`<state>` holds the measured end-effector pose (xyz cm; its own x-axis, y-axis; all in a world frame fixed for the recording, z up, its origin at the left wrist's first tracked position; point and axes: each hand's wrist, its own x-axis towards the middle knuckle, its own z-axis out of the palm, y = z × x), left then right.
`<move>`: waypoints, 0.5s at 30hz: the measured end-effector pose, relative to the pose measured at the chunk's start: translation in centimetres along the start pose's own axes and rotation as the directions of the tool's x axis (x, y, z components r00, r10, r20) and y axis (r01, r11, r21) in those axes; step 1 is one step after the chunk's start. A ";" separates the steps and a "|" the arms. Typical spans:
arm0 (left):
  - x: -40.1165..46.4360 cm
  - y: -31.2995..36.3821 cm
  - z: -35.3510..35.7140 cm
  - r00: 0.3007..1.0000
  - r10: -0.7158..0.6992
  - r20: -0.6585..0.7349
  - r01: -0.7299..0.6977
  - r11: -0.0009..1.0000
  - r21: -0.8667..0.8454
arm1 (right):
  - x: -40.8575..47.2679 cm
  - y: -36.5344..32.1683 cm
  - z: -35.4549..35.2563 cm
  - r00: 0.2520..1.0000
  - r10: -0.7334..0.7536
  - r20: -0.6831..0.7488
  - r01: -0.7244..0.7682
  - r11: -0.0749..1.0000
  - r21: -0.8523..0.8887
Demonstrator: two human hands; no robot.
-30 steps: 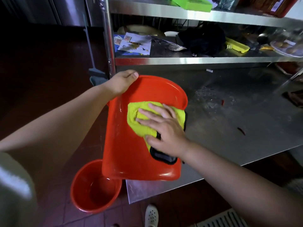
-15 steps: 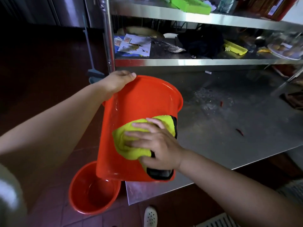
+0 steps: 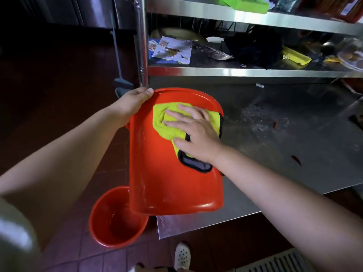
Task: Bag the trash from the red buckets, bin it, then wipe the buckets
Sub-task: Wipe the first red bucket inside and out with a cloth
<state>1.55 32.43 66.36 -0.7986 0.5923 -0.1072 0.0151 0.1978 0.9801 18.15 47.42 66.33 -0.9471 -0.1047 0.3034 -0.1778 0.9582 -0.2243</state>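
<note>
Fingers (image 3: pixel 181 112) of the right hand (image 3: pixel 196 132) lie straight and spread, pressing a yellow cloth (image 3: pixel 167 124) flat against the side of a red bucket (image 3: pixel 172 173). That cloth has a dark-edged grey corner poking out under the wrist, and it sits high on the bucket wall, close to the far rim. Over on the left, the left hand (image 3: pixel 133 101) grips that far rim, thumb on top, fingers curled round the edge and mostly hidden behind it. The bucket lies on its side, base towards the person, at the near left corner of the steel surface (image 3: pixel 284 154), its base jutting past the near edge; whether it actually touches the surface I can't tell.

Down on the tiled floor (image 3: pixel 78 252), just left of the surface corner, a second bucket (image 3: pixel 115 218) stands upright, its mouth open to the camera and partly tucked under the first. A white shoe (image 3: pixel 182 254) shows near the bottom edge.

Further back, a steel shelf (image 3: pixel 245 71) runs above the surface, carrying papers (image 3: pixel 170 50), a dark bundle (image 3: pixel 255 48) and a yellow tray (image 3: pixel 296 56). A green tray (image 3: pixel 247 4) rests on the higher shelf. Small red scraps (image 3: pixel 296 160) dot the surface on the right.
</note>
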 end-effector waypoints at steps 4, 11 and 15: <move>-0.8 -0.6 -0.7 0.998 0.029 -0.050 -0.031 0.999 -0.033 | -5.1 -3.2 0.7 0.989 -0.144 0.044 0.142 0.989 0.038; -1.0 -1.1 -1.6 0.998 0.015 -0.059 -0.018 0.999 -0.045 | -8.0 -4.0 1.2 0.940 -0.332 0.078 0.323 0.940 0.114; -0.7 -1.4 -2.2 0.997 -0.034 -0.076 0.026 0.994 -0.104 | -4.0 -2.2 1.1 0.959 -0.284 0.021 0.279 0.953 0.115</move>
<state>0.74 30.00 65.40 -0.8421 0.5242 -0.1270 -0.0681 0.1303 0.9891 22.00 45.41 64.61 -0.8632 -0.3777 0.3351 -0.4649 0.8533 -0.2359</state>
